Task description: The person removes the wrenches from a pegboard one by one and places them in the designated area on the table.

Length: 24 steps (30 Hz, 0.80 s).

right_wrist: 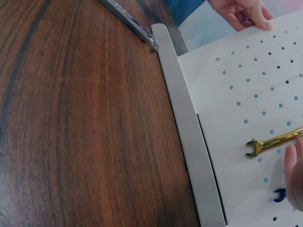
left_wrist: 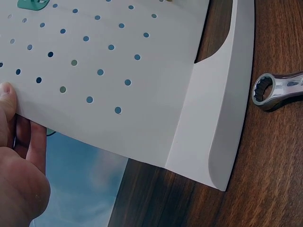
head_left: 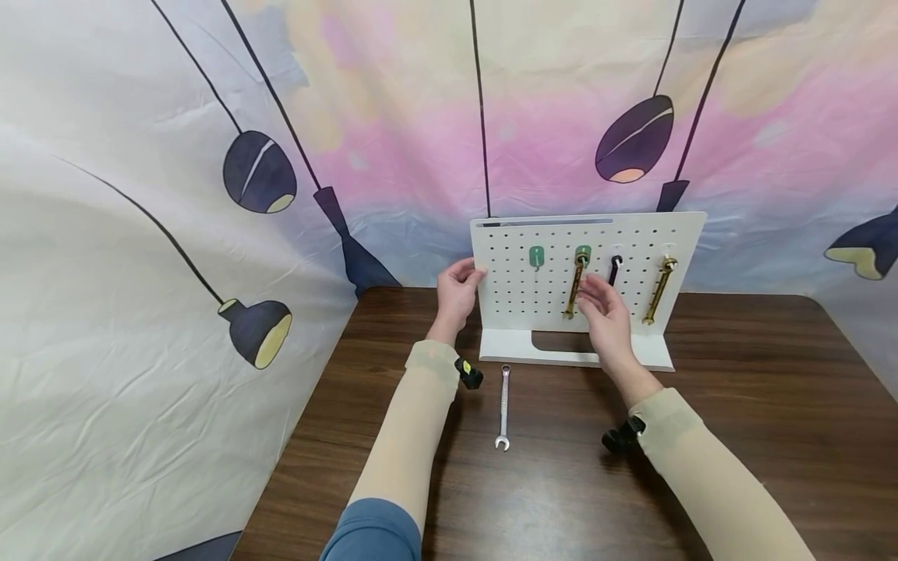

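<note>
My left hand pinches the left edge of a white pegboard stand, thumb on the front and fingers behind, as the left wrist view shows. My right hand is in front of the board with its fingers loosely bent, right beside a gold wrench hanging from a green hook. Whether the fingertips touch that wrench I cannot tell. A dark wrench hangs partly hidden behind the right hand. Another gold wrench hangs at the far right. A second green hook holds nothing.
A silver wrench lies on the brown wooden table in front of the stand, between the forearms. Directly behind the stand hangs a patterned cloth. The stand's base has a long cutout.
</note>
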Motion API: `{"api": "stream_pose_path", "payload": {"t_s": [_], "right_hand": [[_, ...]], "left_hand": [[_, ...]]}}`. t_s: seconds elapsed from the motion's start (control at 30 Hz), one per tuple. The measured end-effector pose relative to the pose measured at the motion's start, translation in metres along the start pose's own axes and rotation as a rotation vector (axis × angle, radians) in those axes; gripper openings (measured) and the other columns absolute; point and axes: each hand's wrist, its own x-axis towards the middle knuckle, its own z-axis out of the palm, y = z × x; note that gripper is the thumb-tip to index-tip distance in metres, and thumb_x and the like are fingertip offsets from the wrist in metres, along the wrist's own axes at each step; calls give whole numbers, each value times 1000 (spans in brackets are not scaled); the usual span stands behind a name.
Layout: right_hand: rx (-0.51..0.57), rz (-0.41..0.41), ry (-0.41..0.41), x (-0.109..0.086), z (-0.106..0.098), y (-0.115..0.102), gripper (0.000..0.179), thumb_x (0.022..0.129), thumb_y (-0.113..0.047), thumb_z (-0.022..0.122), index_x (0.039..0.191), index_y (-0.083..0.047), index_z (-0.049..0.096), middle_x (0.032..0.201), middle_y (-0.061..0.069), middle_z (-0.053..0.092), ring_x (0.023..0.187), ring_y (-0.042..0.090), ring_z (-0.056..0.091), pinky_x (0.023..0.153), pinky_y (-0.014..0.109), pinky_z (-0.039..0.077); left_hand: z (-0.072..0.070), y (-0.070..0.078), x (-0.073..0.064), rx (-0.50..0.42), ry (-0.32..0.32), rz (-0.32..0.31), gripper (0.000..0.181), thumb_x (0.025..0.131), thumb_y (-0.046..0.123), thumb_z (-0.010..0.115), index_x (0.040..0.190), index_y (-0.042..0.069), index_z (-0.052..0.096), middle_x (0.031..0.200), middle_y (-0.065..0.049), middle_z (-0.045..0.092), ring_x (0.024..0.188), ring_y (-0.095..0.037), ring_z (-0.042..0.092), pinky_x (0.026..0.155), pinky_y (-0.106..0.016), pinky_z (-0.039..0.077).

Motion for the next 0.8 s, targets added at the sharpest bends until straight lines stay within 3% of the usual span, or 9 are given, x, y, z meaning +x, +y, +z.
{"api": "stream_pose_path", "payload": {"t_s": [0.47,0.8], "right_hand": [[98,109,-52,0,4,-13,53,112,-7,54,163,-4,40,160,19,48,142,25,51,110,29,47],[152,183,-84,1,9,-17,58,112,-8,54,166,-4,34,164,18,43,147,25,46,120,38,39]], "left_hand": [[1,2,0,-1,8,4,22,100,10,79,121,5,80,103,-10,79,93,-20,74,84,-38,59],[-1,1,-1,0,8,2,22,99,9,79,121,4,80,104,-10,80,92,-19,74,84,-37,59]]}}
